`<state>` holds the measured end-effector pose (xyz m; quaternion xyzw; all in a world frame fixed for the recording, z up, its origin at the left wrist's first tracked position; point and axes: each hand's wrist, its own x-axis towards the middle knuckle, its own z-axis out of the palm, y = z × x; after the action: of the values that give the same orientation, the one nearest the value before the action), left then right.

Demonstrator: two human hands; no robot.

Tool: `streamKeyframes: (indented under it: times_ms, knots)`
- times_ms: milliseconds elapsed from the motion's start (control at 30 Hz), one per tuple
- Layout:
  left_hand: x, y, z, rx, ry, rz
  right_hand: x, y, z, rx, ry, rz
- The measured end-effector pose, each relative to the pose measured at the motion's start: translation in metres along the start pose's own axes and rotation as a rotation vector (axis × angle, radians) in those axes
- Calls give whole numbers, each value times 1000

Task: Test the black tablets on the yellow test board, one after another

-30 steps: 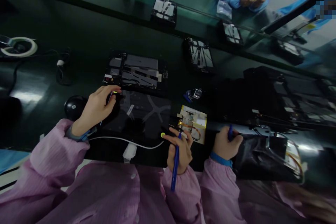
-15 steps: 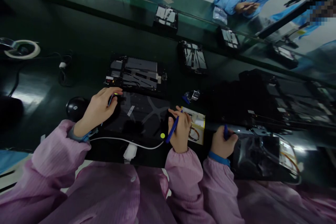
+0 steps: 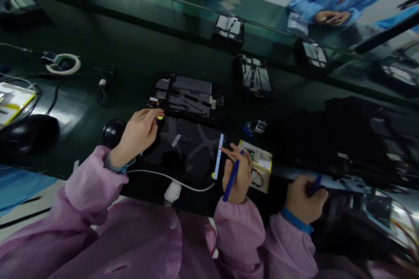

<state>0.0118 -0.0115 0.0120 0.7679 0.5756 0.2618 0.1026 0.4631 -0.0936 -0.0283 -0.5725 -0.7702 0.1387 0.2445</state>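
A black panel [image 3: 190, 148] lies in front of me on the dark green bench. My left hand [image 3: 139, 135] rests at its far left corner, fingers pinched on a thin tool with a yellow tip [image 3: 160, 117]. My right hand [image 3: 240, 176] is at the panel's right edge, closed round a blue pen-like tool [image 3: 231, 179]. Its fingertips touch a thin white strip [image 3: 218, 154] that runs along that edge. A small yellow-backed part with orange flex [image 3: 260, 163] lies just right of this hand.
An opened tablet [image 3: 186, 93] lies beyond the panel, with more on the belt behind. A white cable [image 3: 170, 178] runs along the near edge. A co-worker's hand [image 3: 303, 202] holds a blue tool at the right. A tape roll [image 3: 62, 63] and a black dome [image 3: 113, 130] sit to the left.
My right hand moved from the yellow-backed part to the panel's right edge, where a white strip now shows. My left hand stays at the far corner. The co-worker's hand shifted right.
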Motion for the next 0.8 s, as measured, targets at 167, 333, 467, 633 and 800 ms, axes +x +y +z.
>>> streamKeyframes:
  times_ms: [167,333,467,633,800]
  knots:
    - [-5,-1,3,121,-60,14,-15,18,0,-74,311,312]
    - [-8,-3,6,114,-114,73,-25,30,-2,-248,422,585]
    - [-10,3,7,-6,-174,159,-28,30,0,-382,391,585]
    - [-13,12,3,-77,-161,133,-30,36,0,-495,311,556]
    - [-12,10,3,-101,-113,124,-28,39,0,-507,298,555]
